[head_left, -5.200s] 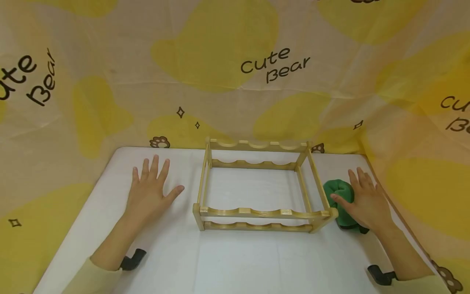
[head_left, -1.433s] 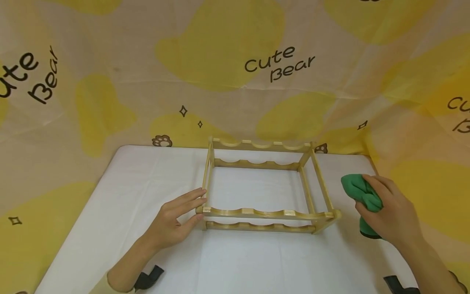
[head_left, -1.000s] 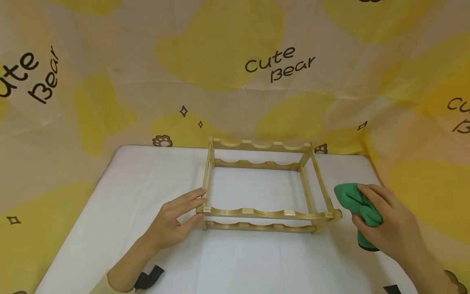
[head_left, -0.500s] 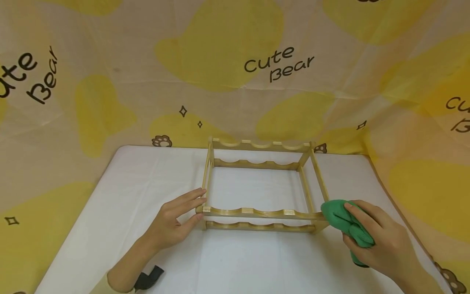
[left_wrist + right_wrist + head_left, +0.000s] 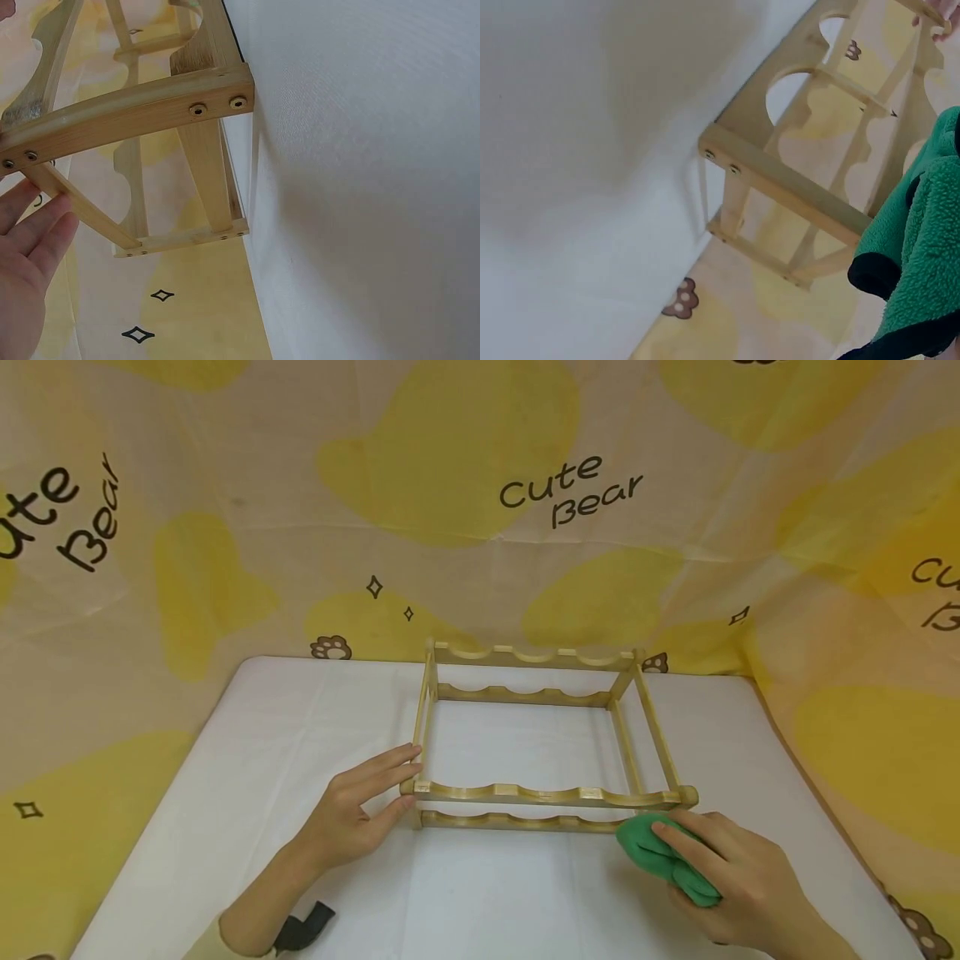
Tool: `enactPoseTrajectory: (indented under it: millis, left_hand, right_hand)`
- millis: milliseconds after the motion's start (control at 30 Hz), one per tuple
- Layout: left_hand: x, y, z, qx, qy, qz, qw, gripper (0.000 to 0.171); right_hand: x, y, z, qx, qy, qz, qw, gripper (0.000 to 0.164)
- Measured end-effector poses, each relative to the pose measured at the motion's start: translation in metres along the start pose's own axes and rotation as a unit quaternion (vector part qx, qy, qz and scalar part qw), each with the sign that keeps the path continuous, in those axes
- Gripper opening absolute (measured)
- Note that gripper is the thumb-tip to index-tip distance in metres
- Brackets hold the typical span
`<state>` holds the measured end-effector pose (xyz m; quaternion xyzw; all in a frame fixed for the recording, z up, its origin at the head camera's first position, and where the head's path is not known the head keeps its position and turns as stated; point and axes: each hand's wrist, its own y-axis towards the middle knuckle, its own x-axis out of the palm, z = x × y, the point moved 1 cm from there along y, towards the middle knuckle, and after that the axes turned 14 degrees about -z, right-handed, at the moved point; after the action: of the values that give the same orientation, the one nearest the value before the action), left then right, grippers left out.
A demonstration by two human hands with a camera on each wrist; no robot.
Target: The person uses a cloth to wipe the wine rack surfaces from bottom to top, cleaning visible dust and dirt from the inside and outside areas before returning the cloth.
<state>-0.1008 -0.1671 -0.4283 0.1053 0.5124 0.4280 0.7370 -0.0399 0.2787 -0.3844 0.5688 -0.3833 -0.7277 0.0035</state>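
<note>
A wooden wine rack with scalloped rails stands on the white table. My left hand touches its front left corner with nearly straight fingers. The left wrist view has those fingers lying against a slat of the rack's end frame. My right hand grips a bunched green towel, which covers the rack's lower front right corner from above. Dark trim edges the towel in the right wrist view, where it hides part of the right end. Whether it presses the wood there, I cannot tell.
The white tabletop extends in front of the rack and to both sides. A yellow printed cloth hangs behind and around the table. Beside the left wrist there is a black bracket.
The towel was lying under my right hand; it was gripped, lifted, then brought leftward and nearer me to the rack's front right corner. My left hand moved right onto the rack and stayed.
</note>
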Motion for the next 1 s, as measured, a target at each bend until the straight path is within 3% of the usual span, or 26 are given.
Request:
enactPoseTrajectory:
  millis: [233, 467, 733, 1000]
  left_hand:
    - [0.000, -0.001, 0.000, -0.003, -0.002, -0.003, 1.0000, 0.034]
    - [0.000, -0.002, 0.000, -0.007, -0.004, -0.006, 0.9999, 0.032]
    - [-0.001, -0.002, 0.000, -0.011, -0.005, -0.008, 0.9999, 0.030]
    - [0.000, -0.003, 0.001, -0.022, -0.008, -0.013, 0.9996, 0.034]
  right_hand:
    - [0.021, -0.014, -0.003, 0.013, -0.012, -0.074, 0.997, 0.044]
    - [0.039, -0.025, -0.004, 0.042, -0.015, -0.152, 0.987, 0.048]
    - [0.052, -0.029, -0.001, 0.048, -0.016, -0.162, 0.986, 0.053]
    - [0.059, -0.032, 0.001, 0.066, -0.020, -0.204, 0.977, 0.059]
